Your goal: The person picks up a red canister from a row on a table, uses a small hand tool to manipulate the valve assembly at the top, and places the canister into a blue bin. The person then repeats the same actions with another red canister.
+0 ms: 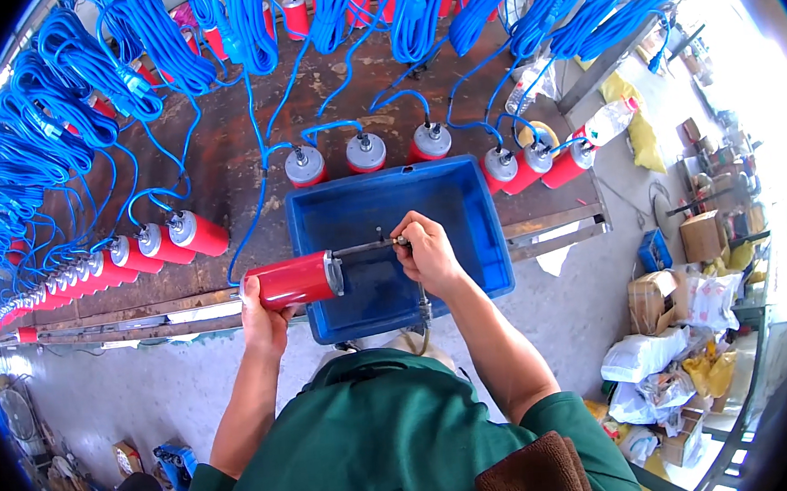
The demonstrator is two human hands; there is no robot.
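Note:
My left hand (265, 323) is wrapped round a red cylinder (294, 282) with a grey end cap, holding it on its side over the left rim of a blue plastic tub (494, 225). My right hand (429, 250) is closed on the grip end of a thin metal-tubed tool (364, 247), whose body is mostly hidden in the fingers. The tube reaches left to the cylinder's capped end; whether it goes in or only touches, I cannot tell. A hose fitting (425, 312) hangs below my right hand, over the tub's near rim.
Red cylinders with blue cables (194, 232) line the worn table (215, 167). Coiled blue cables (246, 28) hang along the back and left. Plastic bottles (611, 123) lie at the table's right end. Boxes and white bags (643, 356) are piled at right. A towel (533, 477) lies near my right arm.

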